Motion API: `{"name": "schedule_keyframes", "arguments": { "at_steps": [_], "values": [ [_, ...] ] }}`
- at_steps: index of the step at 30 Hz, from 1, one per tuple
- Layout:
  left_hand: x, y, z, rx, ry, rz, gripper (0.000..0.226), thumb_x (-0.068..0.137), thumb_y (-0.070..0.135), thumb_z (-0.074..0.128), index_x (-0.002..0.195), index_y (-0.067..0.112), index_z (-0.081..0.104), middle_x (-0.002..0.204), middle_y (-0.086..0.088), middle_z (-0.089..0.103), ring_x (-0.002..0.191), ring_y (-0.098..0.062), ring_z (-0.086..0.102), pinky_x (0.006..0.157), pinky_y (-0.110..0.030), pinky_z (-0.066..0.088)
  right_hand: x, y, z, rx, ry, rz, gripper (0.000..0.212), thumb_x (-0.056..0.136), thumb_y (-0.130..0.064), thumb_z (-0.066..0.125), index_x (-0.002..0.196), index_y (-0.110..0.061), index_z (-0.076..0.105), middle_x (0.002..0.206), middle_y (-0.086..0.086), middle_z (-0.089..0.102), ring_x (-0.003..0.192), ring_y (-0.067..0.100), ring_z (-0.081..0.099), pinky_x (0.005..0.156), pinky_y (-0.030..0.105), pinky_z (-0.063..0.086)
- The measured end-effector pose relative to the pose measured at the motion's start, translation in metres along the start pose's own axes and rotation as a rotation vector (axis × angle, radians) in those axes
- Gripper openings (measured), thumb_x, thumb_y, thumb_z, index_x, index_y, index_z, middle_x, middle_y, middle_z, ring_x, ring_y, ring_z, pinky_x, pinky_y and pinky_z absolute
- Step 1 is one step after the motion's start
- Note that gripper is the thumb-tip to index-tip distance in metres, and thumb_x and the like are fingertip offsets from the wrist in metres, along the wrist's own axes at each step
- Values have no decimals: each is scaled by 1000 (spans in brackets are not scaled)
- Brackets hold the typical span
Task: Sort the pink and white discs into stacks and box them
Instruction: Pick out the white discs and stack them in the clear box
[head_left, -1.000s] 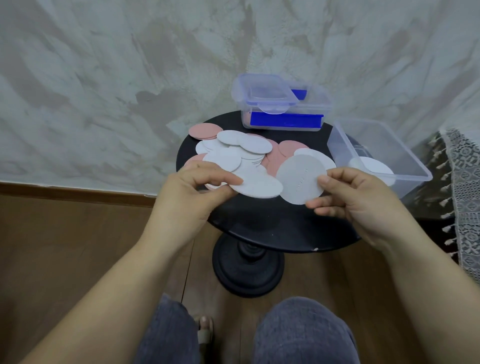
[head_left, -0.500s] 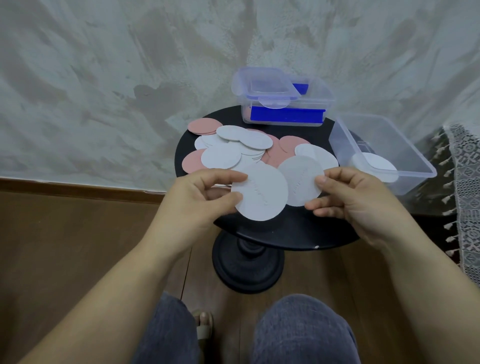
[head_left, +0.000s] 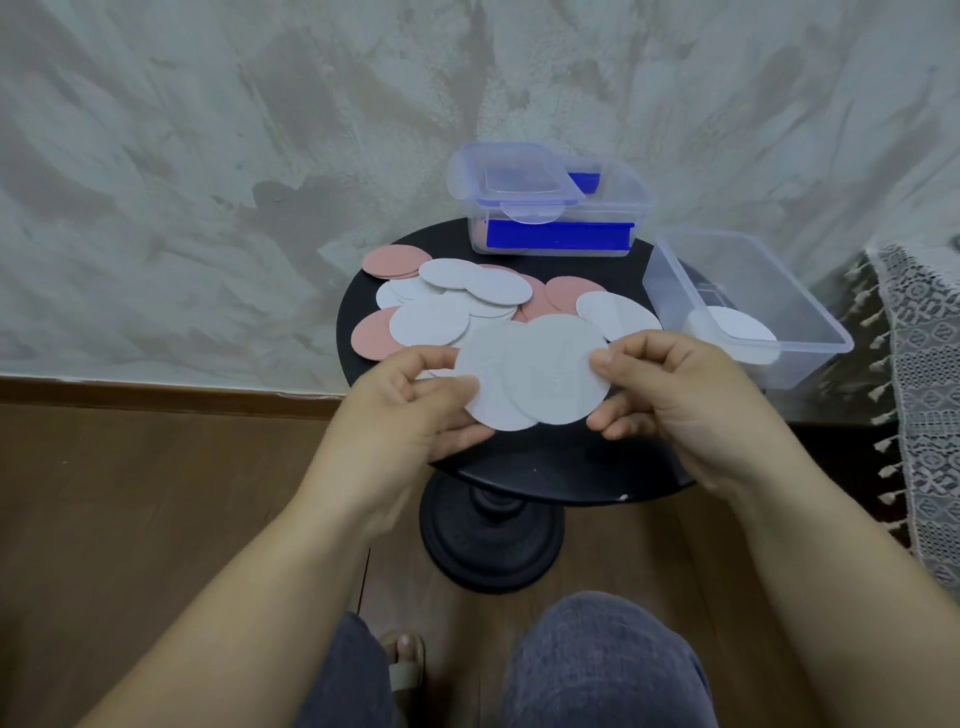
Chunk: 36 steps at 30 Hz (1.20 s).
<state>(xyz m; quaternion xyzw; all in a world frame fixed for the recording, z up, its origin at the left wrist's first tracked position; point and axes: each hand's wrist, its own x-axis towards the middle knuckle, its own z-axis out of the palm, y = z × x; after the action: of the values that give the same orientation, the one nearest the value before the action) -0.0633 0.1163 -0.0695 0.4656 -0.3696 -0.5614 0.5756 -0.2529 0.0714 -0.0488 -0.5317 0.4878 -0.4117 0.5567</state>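
Head view: left hand (head_left: 410, 410), right hand (head_left: 670, 395) pinch 2 overlapping white discs (head_left: 540, 379).

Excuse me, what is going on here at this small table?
A person sits at a small black table, sorting discs. The left hand pinches a white disc and the right hand pinches a second white disc; the two overlap above the table. Behind them lies a mixed pile of pink and white discs. The clear box on the right already holds stacked white discs.
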Motion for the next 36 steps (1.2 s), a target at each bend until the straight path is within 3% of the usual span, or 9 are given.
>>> {"name": "schedule_keyframes", "arguments": {
  "at_steps": [5,11,17,19,22,26,30,32,36],
  "values": [
    [-6,-8,11,-153,-60,-32,12,90,5,50,92,12,59,81,-4,74,76,-18,71,69,-26,58,3,10,17,-32,63,-30,8,84,-10,64,79,-6,60,50,4,62,41,12,58,43,19,50],
    [-10,-12,1,12,-50,10,18,90,16,51,96,15,68,94,-3,74,89,-19,70,76,-27,57,4,23,28,-113,74,-51,5,82,-13,68,81,-9,65,55,8,66,45,18,58,45,22,49],
    [-8,-6,-14,74,44,49,15,89,8,54,95,9,68,85,-3,75,78,-14,71,64,-20,55,12,17,43,-200,13,-68,6,80,-14,71,80,-9,66,51,2,63,42,14,57,44,21,48],
    [-5,-2,-22,63,101,66,15,89,5,53,90,9,67,76,-1,75,71,-11,71,60,-18,54,16,10,43,-322,9,-109,8,83,-21,68,77,-15,68,58,0,66,46,10,56,48,20,48],
    [3,8,-40,32,235,93,14,89,6,55,82,12,66,69,4,73,66,-8,70,56,-18,54,34,-4,37,-764,64,-195,17,88,-32,59,74,-24,63,68,-13,60,61,5,52,58,20,40],
    [12,19,-59,18,315,108,16,89,9,55,78,14,65,67,6,72,65,-7,69,55,-17,54,62,-6,41,-1094,46,-139,32,89,-38,52,60,-22,53,64,-6,54,79,23,55,58,28,34],
    [14,19,-63,21,322,98,16,89,10,55,79,15,66,68,6,73,66,-7,69,56,-18,55,77,-4,56,-1111,5,-57,44,82,-53,57,63,-13,57,65,4,55,73,25,55,63,35,41],
    [14,18,-65,26,322,85,15,89,11,56,79,16,66,69,6,73,66,-7,69,57,-18,55,81,-6,58,-1047,-8,-21,39,78,-48,65,72,-10,68,71,5,61,73,23,56,69,36,47],
    [16,14,-65,40,316,72,13,88,12,57,81,16,67,72,5,74,68,-9,70,56,-19,54,77,-14,41,-721,-5,63,29,81,-30,69,60,-13,59,55,-1,53,53,11,51,51,21,41]
  ]
}}
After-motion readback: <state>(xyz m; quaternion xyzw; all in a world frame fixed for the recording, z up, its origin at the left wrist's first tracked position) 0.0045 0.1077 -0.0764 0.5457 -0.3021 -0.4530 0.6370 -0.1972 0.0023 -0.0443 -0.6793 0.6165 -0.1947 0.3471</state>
